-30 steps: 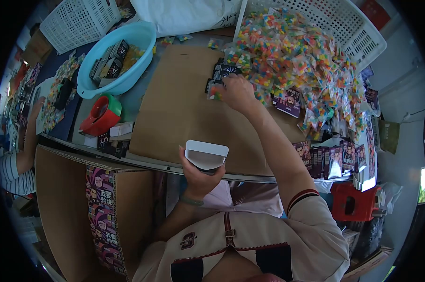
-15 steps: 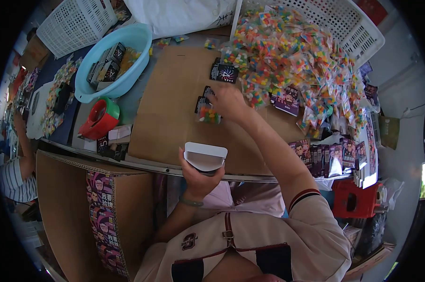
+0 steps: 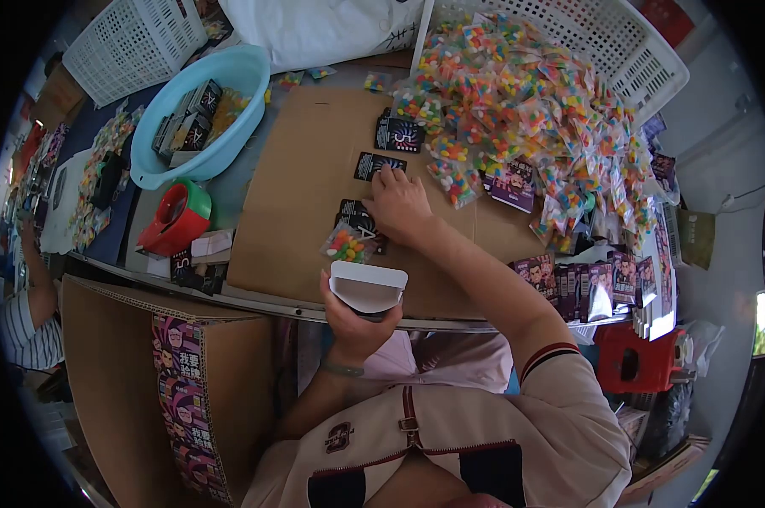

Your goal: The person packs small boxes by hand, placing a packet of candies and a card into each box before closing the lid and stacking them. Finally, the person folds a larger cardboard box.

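My left hand [image 3: 361, 326] is wrapped round a small box [image 3: 368, 288] with a white inside, its open end facing up at the table's front edge. On the cardboard sheet [image 3: 289, 186], my right hand [image 3: 399, 203] reaches over black printed cards, fingers bent and low; what its fingertips hold, if anything, is hidden. One black card [image 3: 378, 165] lies by its fingertips, another [image 3: 355, 213] beside its thumb side. A clear candy packet [image 3: 347, 244] rests on the nearer card. More black cards [image 3: 399, 134] lie farther back.
A heap of candy packets [image 3: 526, 110] spills from a white basket [image 3: 645, 63] at the back right. Purple boxes [image 3: 598, 284] stand at front right. At left are a blue basin [image 3: 154, 173], a red tape dispenser [image 3: 175, 224] and a large carton [image 3: 230, 364]. A co-worker's arm [image 3: 42, 279] shows far left.
The nearer black card and candy packet have moved toward the box and lie separate from the middle card. My right hand has shifted slightly nearer me. My left hand still holds the box.
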Action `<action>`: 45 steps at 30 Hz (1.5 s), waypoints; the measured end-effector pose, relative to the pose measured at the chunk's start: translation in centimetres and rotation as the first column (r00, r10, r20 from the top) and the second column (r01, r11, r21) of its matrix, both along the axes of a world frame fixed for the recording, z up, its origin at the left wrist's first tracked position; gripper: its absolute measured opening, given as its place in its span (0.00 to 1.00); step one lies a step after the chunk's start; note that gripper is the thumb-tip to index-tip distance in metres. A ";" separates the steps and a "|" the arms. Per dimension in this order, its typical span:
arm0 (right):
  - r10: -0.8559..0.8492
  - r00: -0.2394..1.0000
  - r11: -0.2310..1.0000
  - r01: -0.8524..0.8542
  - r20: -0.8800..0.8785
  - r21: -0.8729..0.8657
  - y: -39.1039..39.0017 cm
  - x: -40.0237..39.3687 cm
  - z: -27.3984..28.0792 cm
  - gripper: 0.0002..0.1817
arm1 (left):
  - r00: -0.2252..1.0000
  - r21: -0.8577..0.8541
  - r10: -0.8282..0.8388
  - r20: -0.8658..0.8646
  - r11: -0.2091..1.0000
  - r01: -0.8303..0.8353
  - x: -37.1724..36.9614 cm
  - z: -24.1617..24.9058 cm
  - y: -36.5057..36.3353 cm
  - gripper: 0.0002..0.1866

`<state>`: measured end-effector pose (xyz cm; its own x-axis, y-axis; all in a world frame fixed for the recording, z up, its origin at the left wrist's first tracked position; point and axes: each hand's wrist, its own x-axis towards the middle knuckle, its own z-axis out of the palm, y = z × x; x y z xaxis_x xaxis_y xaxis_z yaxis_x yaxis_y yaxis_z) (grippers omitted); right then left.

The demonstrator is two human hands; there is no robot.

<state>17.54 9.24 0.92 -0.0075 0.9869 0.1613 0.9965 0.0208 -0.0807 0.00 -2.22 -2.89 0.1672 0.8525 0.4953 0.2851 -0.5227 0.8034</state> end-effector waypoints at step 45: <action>0.443 0.644 0.895 -0.281 -0.623 0.346 -6.2 -3.3 0.4 0.19 | 0.990 0.117 0.089 0.109 0.988 -0.101 -1.1 1.1 0.9 0.57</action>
<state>14.20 3.04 1.29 -0.1679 0.8724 0.4591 0.5788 0.4642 -0.6704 -1.08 -1.33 -1.84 0.0307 0.7940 0.6071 0.2569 -0.5932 0.7629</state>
